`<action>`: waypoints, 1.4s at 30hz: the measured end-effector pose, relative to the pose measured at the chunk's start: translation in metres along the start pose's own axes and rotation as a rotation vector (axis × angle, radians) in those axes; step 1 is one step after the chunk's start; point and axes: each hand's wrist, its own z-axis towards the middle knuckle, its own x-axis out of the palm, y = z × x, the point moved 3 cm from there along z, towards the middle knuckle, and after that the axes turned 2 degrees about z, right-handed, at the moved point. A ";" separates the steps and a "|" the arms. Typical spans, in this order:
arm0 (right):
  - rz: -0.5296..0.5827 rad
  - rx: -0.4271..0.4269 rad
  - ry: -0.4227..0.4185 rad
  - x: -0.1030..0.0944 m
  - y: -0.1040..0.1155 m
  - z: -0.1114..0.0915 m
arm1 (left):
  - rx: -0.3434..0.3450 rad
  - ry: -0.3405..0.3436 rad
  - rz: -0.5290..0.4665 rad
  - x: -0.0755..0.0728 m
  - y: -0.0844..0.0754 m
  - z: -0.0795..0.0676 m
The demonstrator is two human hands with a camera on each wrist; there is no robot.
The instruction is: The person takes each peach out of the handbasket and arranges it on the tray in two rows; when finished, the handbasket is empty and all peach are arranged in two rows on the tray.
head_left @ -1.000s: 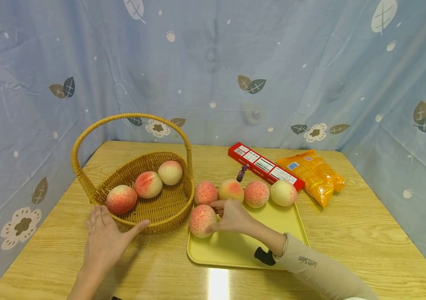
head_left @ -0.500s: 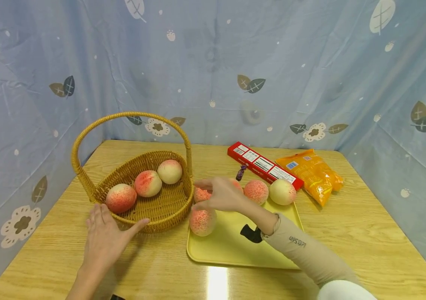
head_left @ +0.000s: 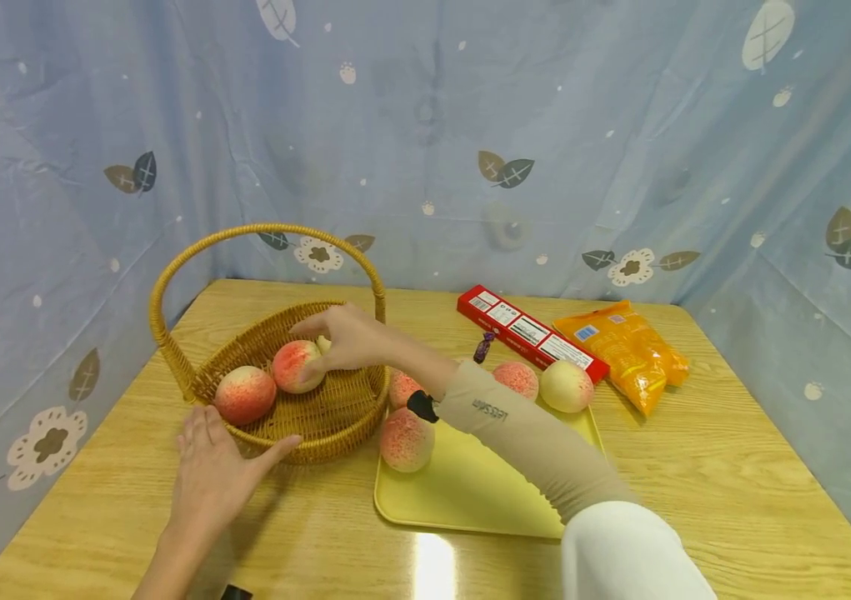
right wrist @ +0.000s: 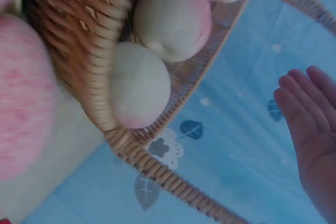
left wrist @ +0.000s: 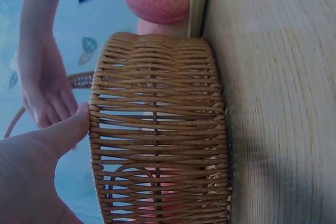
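- Wicker basket [head_left: 353, 433]: oval, arched handle, on wood-grain table [head_left: 695, 500].
- Three round, blushed peaches [head_left: 294, 367] inside.
- Left grip [head_left: 213, 471]: fingers, thumb apart; thumb touching woven rim.
- Right grip [head_left: 350, 337]: apart, above basket.

The head view is bright and fairly even, with white glare on the desk [head_left: 695, 475] off to the right of the left grip [head_left: 211, 467] and a soft shadow beside that grip's wrist. The left wrist view is dimmer and blue-tinted. The right wrist view is hazy, smearing the basket [right wrist: 86, 40] and large peach [right wrist: 23, 98] across from the right grip [right wrist: 312, 124].
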 end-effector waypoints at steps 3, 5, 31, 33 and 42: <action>-0.028 -0.011 0.044 0.003 0.004 0.024 | -0.005 0.015 0.014 -0.001 0.002 0.000; -0.062 -0.010 0.074 0.007 0.006 0.037 | 0.002 0.020 0.028 -0.001 0.002 0.000; -0.607 0.014 0.340 0.091 0.050 0.101 | -0.010 0.003 -0.008 -0.004 -0.001 -0.002; -0.620 0.011 0.334 0.091 0.052 0.099 | -0.011 0.009 -0.017 -0.004 -0.001 -0.002; -0.688 0.012 0.313 0.093 0.059 0.097 | -0.007 0.011 -0.043 -0.005 -0.001 -0.003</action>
